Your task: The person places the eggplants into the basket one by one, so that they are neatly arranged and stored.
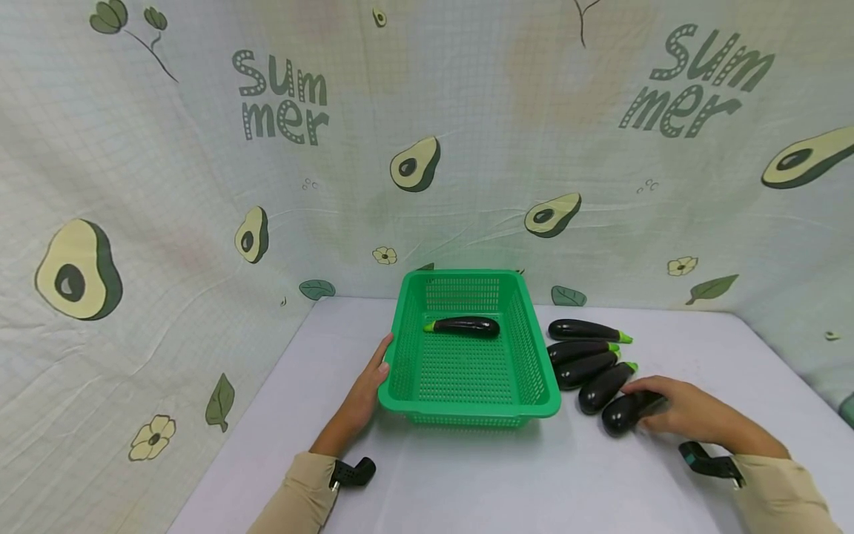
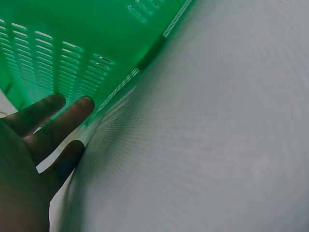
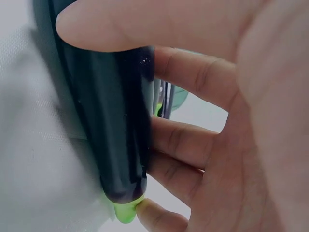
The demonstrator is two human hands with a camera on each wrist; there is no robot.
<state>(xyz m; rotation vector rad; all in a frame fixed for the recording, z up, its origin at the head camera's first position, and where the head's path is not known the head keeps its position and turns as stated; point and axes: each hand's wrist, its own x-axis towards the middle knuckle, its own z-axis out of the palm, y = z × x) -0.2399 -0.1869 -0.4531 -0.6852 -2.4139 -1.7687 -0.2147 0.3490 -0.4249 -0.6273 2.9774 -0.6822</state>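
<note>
In the head view a green plastic basket [image 1: 470, 410] stands at the middle of the table, with one eggplant [image 1: 465, 326] lying inside it. My left hand [image 1: 362, 393] is at the basket's left side; in the left wrist view its straight fingers [image 2: 63, 128] reach to the slotted outer wall. To the right of the basket, my right hand [image 1: 687, 410] grips the nearest eggplant [image 1: 622, 415]. The right wrist view shows the thumb [image 3: 111, 26] across this dark, glossy eggplant [image 3: 108, 121] and the other fingers along its side, its green stem end low in the picture.
Several more eggplants lie in a loose row right of the basket, among them one at the back [image 1: 586, 330] and one beside the gripped one [image 1: 605, 387]. A printed cloth [image 1: 480, 208] hangs behind the white table [image 1: 467, 482] and along its sides.
</note>
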